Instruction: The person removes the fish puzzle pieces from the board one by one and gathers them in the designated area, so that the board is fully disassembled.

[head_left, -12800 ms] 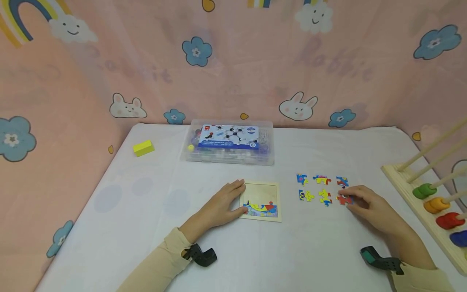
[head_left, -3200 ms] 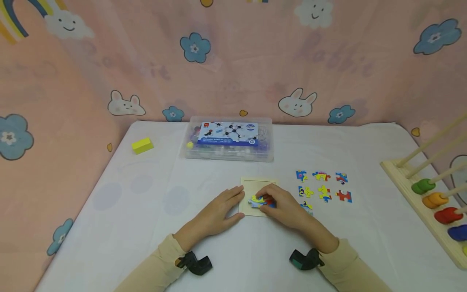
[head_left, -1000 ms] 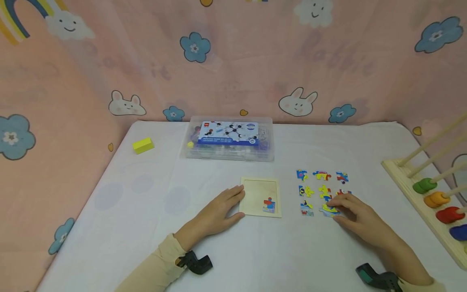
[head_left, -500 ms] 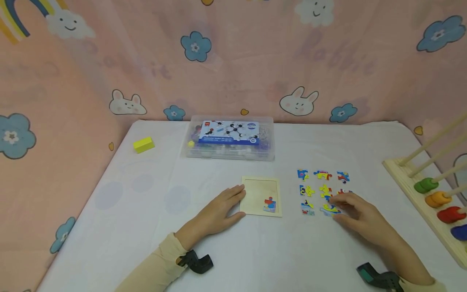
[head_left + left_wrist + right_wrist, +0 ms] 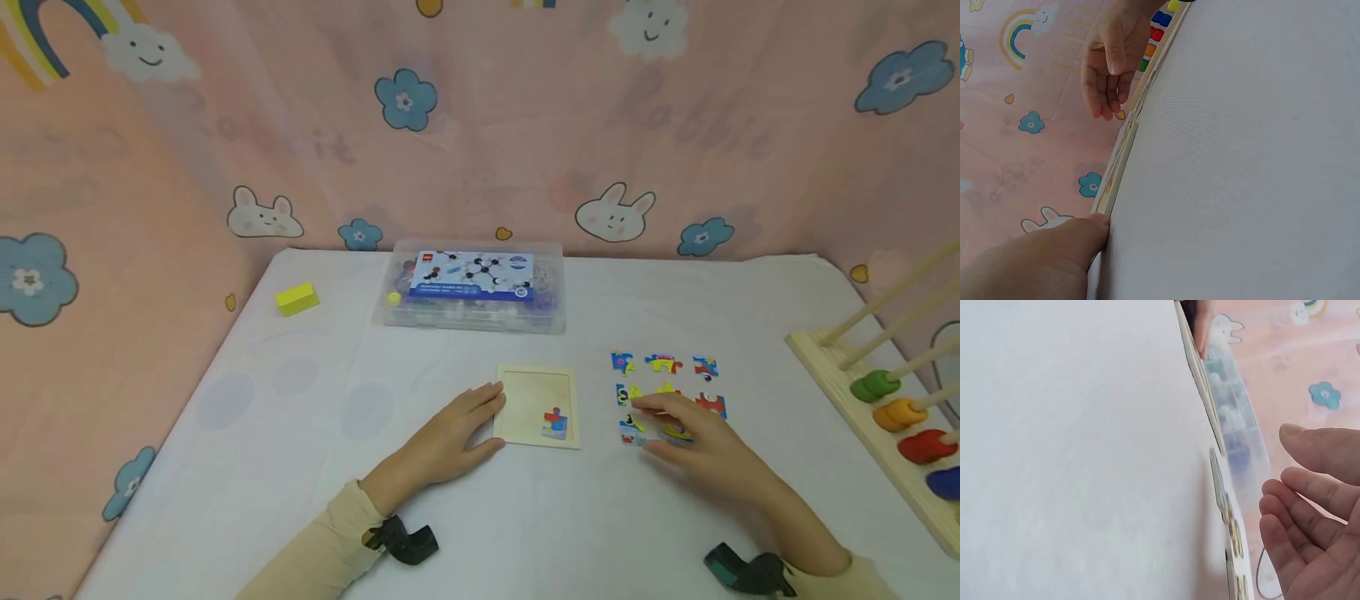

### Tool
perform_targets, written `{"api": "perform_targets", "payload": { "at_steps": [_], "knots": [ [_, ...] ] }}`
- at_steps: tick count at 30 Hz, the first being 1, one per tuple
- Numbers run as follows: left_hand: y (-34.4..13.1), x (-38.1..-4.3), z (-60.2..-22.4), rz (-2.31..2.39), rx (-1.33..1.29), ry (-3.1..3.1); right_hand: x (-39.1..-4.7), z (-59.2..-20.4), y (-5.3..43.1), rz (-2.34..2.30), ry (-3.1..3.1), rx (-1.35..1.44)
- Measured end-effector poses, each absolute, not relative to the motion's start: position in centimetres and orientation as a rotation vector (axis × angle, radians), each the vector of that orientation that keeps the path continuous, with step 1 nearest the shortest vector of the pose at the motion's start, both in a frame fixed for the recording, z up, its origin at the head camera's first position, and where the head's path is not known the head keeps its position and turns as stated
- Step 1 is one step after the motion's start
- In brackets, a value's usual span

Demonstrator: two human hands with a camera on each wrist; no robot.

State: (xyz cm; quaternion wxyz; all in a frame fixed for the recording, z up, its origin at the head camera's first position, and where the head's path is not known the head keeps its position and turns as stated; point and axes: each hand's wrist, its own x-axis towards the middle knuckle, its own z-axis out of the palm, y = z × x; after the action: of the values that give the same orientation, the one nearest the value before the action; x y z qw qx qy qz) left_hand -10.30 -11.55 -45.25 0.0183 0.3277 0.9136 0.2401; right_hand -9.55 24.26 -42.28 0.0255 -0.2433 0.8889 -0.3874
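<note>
A shallow wooden puzzle tray [image 5: 525,385] lies on the white-covered table with one red-and-blue jigsaw piece [image 5: 555,423] at its lower right. My left hand [image 5: 448,432] rests against the tray's left edge, fingers extended; in the left wrist view its thumb [image 5: 1085,234] touches the tray's side. Right of the tray, several loose jigsaw pieces [image 5: 663,363] lie in rows. My right hand [image 5: 701,437] hovers over the lower rows with thumb and fingers apart, partly hiding a yellow-and-blue piece [image 5: 678,433]. In the right wrist view this hand [image 5: 1316,512] holds nothing.
A clear plastic molecular model kit box [image 5: 472,315] stands at the back. A yellow block [image 5: 297,299] lies at the back left. Along the right side is a wooden bead rack [image 5: 870,433] with upright rods and coloured beads.
Earlier three pieces filled the tray's bottom row; two now lie among the loose ones. My right hand has let go of the yellow-and-blue piece and shifted left. The left hand stays put.
</note>
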Motion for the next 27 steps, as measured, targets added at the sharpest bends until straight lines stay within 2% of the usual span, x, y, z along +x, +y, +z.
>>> {"api": "perform_targets", "payload": {
  "at_steps": [15,27],
  "knots": [
    [-11.6,-10.2,-45.3,0.76,1.019,2.832,-11.0,-42.4,17.5,-1.141,2.629,-0.8],
    [-11.6,-10.3,-45.4,0.756,1.013,2.841,-11.0,-43.2,15.0,-0.959,2.729,-0.839]
  ]
}}
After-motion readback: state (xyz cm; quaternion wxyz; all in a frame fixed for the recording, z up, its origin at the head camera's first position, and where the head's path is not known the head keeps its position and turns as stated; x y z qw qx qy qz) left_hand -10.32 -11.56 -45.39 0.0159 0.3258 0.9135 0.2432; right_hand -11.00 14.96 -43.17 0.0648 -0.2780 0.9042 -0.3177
